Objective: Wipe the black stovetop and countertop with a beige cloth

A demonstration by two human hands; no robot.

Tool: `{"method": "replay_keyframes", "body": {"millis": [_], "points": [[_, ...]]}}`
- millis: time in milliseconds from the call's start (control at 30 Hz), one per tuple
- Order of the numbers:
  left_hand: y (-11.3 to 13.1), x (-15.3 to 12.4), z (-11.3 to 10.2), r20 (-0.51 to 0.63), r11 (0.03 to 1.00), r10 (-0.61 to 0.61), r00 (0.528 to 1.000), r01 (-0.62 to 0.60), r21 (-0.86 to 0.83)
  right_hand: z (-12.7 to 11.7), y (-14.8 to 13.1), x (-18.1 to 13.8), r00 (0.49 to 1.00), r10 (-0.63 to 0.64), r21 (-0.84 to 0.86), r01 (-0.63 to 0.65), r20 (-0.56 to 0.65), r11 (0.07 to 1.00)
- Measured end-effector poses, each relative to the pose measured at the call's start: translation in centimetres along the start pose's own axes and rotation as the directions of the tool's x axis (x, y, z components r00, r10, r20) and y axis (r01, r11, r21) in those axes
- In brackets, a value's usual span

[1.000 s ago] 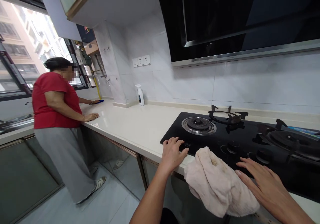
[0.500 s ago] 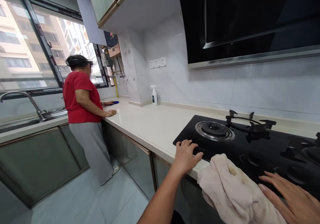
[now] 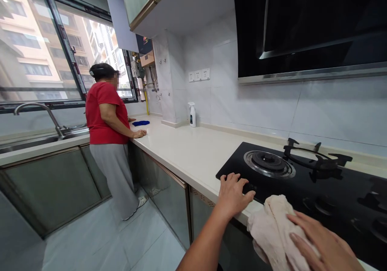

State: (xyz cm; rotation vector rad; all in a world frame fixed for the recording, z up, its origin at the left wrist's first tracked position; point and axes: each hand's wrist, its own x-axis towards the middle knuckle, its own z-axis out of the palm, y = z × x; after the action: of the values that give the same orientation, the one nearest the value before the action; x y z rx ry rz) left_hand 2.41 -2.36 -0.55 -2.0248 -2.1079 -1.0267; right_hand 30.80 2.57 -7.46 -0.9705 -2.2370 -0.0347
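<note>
My left hand (image 3: 234, 196) rests at the front left edge of the black gas cooktop (image 3: 232, 162), fingers spread and nothing in it. A stained off-white cloth (image 3: 276, 226) lies bunched at the cooktop's front edge and hangs over the counter front. My right hand (image 3: 325, 241) lies on the right side of this cloth with its fingers stretched out; part of the cloth is hidden beneath it. Beyond my hands are a round burner (image 3: 269, 163) and a black pan support (image 3: 317, 158), which sits off-centre near the back.
A person in a red shirt (image 3: 105, 110) stands by the far counter, one hand on it, near a blue cloth (image 3: 141, 123). A white spray bottle (image 3: 192, 116) stands against the wall. The range hood (image 3: 302, 29) overhangs the cooktop; a sink tap (image 3: 45, 108) is at left.
My right hand has moved left onto the off-white cloth, which is now more bunched. My left hand stays at the cooktop edge. The other person's far hand has drawn back from the blue cloth.
</note>
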Motion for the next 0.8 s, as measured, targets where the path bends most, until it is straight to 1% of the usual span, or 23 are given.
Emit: {"method": "replay_keyframes", "body": {"millis": [67,133,200,267,433,500,567,667,733,800], "points": [[-0.1,0.0,0.1,-0.004,1.0,-0.003,1.0,0.003,-0.013,1.1,-3.3,1.2,0.999,-0.034,-0.024,0.034,0.001,0.999],[-0.3,0.0,0.3,-0.008,0.999,0.002,1.0,-0.002,-0.034,1.9,-5.9,2.3,0.996,-0.082,-0.053,0.08,-0.033,0.995],[-0.6,0.0,0.5,-0.016,0.998,0.003,1.0,-0.004,-0.058,2.4,-7.5,3.2,0.991,-0.113,-0.077,0.107,-0.077,0.991],[-0.9,0.0,0.5,-0.019,0.997,-0.006,1.0,0.004,-0.072,2.7,-7.9,4.1,0.989,-0.121,-0.077,0.114,-0.083,0.99],[-0.9,0.1,0.3,0.014,0.999,-0.009,1.0,0.01,-0.044,3.3,-6.0,5.2,0.991,-0.129,-0.023,0.13,0.043,0.991],[-0.8,0.0,0.2,0.01,0.999,-0.005,1.0,0.005,-0.041,3.1,-5.1,5.0,0.991,-0.114,-0.016,0.116,0.064,0.993],[-0.7,0.0,0.0,0.002,0.999,-0.002,1.0,0.002,-0.033,2.4,-3.9,4.3,0.994,-0.077,-0.018,0.079,0.078,0.997],[-0.6,0.2,-0.3,0.006,1.0,-0.002,1.0,0.002,-0.006,0.2,-1.0,2.5,0.994,0.003,-0.023,0.0,0.112,1.0],[-0.6,0.4,-0.4,0.01,1.0,0.003,1.0,-0.003,0.016,-1.9,1.4,0.6,0.983,0.114,-0.041,-0.109,0.144,0.993],[-0.6,0.6,-0.5,0.005,0.999,0.014,1.0,-0.014,0.039,-4.4,3.7,-1.6,0.966,0.229,-0.073,-0.222,0.117,0.972]]}}
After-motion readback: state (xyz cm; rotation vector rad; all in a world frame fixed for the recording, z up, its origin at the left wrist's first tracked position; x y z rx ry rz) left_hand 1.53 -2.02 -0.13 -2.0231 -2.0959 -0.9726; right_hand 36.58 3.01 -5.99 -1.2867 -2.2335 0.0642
